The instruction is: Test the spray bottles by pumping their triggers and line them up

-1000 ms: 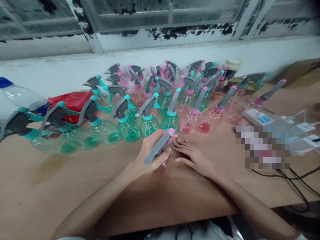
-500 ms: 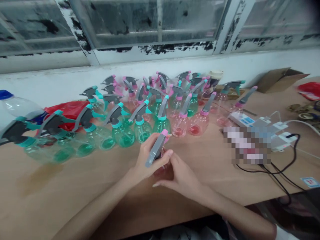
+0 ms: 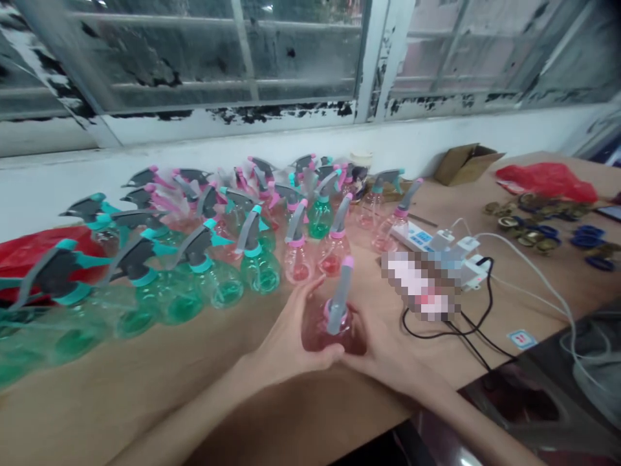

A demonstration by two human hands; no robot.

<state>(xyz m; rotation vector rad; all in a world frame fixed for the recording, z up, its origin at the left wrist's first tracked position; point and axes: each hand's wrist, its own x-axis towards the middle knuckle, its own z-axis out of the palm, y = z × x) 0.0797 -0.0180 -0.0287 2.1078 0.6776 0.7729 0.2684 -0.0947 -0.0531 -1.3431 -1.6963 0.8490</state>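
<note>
Between my two hands stands a pink spray bottle (image 3: 338, 312), upright, with a grey and pink trigger head on top. My left hand (image 3: 290, 328) curves around its left side. From the right, my right hand (image 3: 384, 344) closes around the body, and the two thumbs meet at the near side. The lower part of the bottle is largely hidden by my fingers. Just beyond my hands are two pink spray bottles (image 3: 334, 249) and a green spray bottle (image 3: 261, 268) on the wooden table (image 3: 204, 382).
Several more green and pink spray bottles fill the left and back. To the right lie a power strip (image 3: 412, 237) with plugs and cables, a pixelated object (image 3: 417, 285), a red bag (image 3: 548, 181) and a cardboard box (image 3: 466, 163). A windowed wall runs behind.
The view has turned to the right. My left hand has moved down from the trigger head to the bottle's body, and both hands now surround it.
</note>
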